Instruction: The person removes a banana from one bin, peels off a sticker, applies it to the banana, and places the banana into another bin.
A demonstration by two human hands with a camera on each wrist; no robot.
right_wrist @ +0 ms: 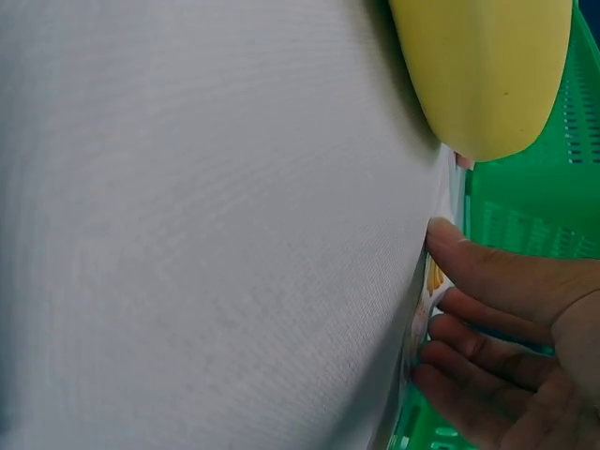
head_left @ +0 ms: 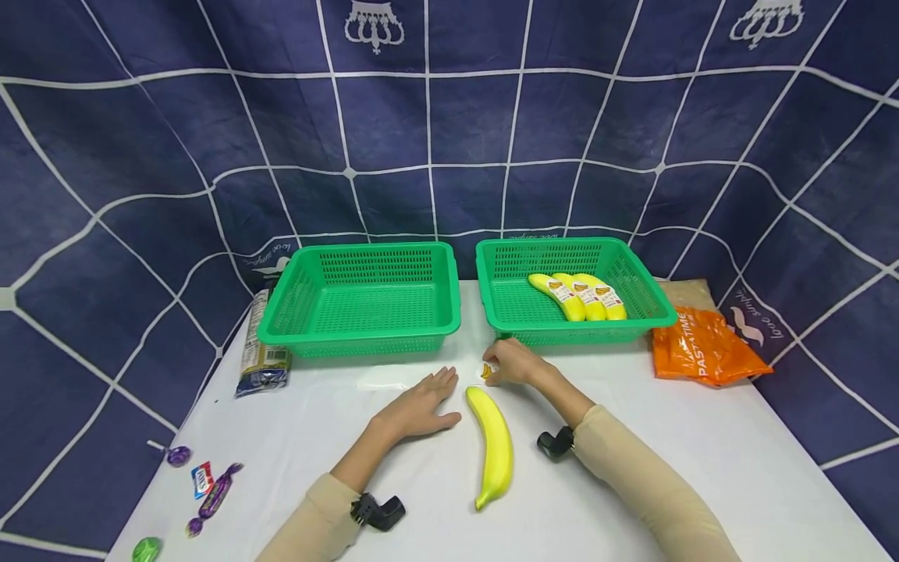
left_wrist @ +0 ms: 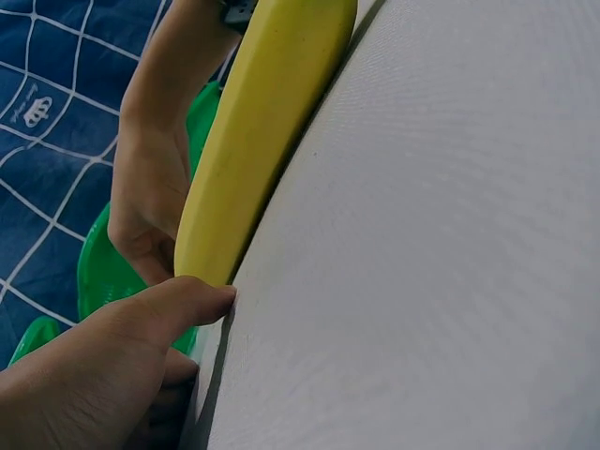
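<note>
A yellow banana (head_left: 497, 453) lies lengthwise on the white table, bare of any label on the side that shows. My right hand (head_left: 514, 362), just past the banana's far end, pinches a small white label (head_left: 487, 371) with a banana picture between thumb and fingers. The label (right_wrist: 434, 277) shows edge-on in the right wrist view, partly hidden by the fingers. Left of the banana, my left hand (head_left: 419, 406) rests palm down on the table, fingers extended, thumb pointing towards the fruit. Near its fingertips lies a glossy pale sheet (head_left: 390, 378).
Behind the right hand stands a green basket (head_left: 569, 334) holding three labelled bananas (head_left: 584, 300). Another green basket (head_left: 358, 343) stands left of it. An orange pasta bag (head_left: 702, 347) is at right, a dark package (head_left: 264, 351) at left. Several wrapped candies (head_left: 216, 493) lie front left.
</note>
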